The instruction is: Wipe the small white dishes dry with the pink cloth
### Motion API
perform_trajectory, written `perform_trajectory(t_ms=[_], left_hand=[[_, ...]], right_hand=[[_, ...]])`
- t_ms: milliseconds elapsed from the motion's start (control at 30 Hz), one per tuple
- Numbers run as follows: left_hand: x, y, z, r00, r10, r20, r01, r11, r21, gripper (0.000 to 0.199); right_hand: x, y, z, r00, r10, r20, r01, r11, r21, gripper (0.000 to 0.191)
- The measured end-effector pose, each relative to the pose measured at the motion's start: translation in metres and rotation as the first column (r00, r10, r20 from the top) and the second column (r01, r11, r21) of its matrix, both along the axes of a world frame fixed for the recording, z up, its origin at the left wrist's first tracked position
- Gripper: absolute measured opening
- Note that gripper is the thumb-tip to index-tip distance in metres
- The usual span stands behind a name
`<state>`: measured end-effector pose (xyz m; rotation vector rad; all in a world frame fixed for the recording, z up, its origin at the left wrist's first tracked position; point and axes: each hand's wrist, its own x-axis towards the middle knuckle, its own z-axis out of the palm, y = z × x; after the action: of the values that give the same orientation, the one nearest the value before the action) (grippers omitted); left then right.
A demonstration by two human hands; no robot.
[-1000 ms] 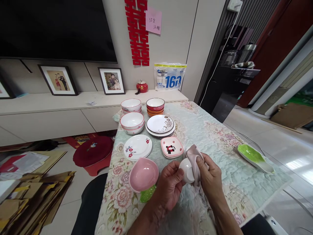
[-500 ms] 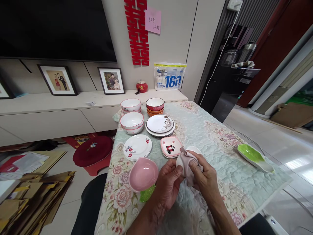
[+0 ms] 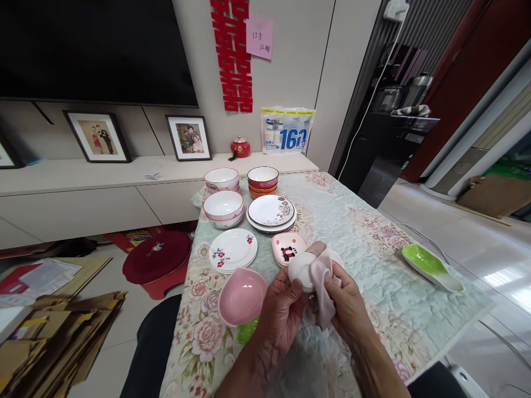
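Observation:
My left hand (image 3: 284, 304) grips a small round white dish (image 3: 298, 270) by its edge, its ringed underside showing. Bunched in my right hand (image 3: 347, 298) is a pale pink cloth (image 3: 322, 279), which lies against the dish's right side. Just behind them sits a square pink cat dish (image 3: 285, 243). Part of a white plate (image 3: 337, 257) shows behind my right hand. A pink peach-shaped bowl (image 3: 244, 296) with a green leaf part stands left of my left hand.
Floral plates (image 3: 233, 249), a stack of brown-patterned plates (image 3: 269, 211), white bowls (image 3: 224, 205) and red and orange bowls (image 3: 263, 178) stand toward the table's back left. A green leaf-shaped dish (image 3: 429, 265) lies near the right edge. A red stool (image 3: 160, 257) is left of the table.
The cloth has slid off much of the white dish toward its right side, so more of the dish's underside shows. Both hands remain in about the same place.

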<state>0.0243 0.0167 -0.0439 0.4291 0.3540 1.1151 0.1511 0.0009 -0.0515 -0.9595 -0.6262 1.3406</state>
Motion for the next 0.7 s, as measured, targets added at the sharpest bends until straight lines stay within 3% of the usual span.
perform_trajectory(t_ms=[100,300,400,467,567,633,700], left_hand=[[-0.002,0.002,0.003,1.000,-0.009,0.025,0.009,1.000,-0.009,0.039],[-0.004,-0.001,-0.001,0.996,-0.084,0.000,0.084,0.994,-0.072,0.031],[-0.002,-0.003,-0.003,0.992,-0.127,-0.013,0.126,0.990,-0.066,0.029],[-0.001,-0.003,-0.003,0.993,-0.116,-0.024,0.114,0.992,-0.046,0.029],[0.000,-0.002,-0.001,0.998,-0.053,-0.033,0.053,0.999,-0.013,0.034],[0.000,-0.001,-0.001,0.999,0.003,-0.035,-0.004,1.000,-0.010,0.037],[-0.001,-0.001,-0.001,0.998,0.050,-0.042,-0.051,0.998,-0.024,0.040]], right_hand=[[0.000,-0.001,0.002,1.000,-0.007,-0.009,0.007,1.000,-0.003,0.062],[0.011,-0.002,0.008,1.000,-0.018,0.011,0.018,1.000,0.006,0.042],[0.017,-0.002,0.005,0.985,-0.068,0.161,0.066,0.998,0.014,0.043],[0.017,-0.001,0.003,0.925,-0.129,0.356,0.109,0.991,0.076,0.042],[0.010,-0.001,-0.001,0.730,-0.244,0.638,0.109,0.964,0.244,0.036],[0.003,-0.001,-0.002,0.609,-0.303,0.733,0.052,0.937,0.344,0.037],[-0.003,0.000,-0.004,0.546,-0.320,0.774,0.003,0.925,0.380,0.044]])
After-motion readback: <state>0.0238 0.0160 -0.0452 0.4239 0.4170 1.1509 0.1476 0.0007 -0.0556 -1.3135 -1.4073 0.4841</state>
